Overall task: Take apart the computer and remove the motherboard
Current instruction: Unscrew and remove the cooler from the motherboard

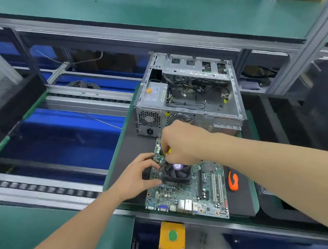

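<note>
Right hand [180,141] grips a yellow tool [169,151] over the board [193,194]. Left hand [139,176] holds the fan [178,174] by its edge, fingers curled. Case [186,94] stands just behind.

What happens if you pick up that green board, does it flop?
Probably stiff: the board lies flat like a thin hard sheet. Likely heavier at the fan, so it might tip that way. Probably fragile: many tiny parts stick up.

Head cam, fwd-down, near motherboard [195,193]
</note>
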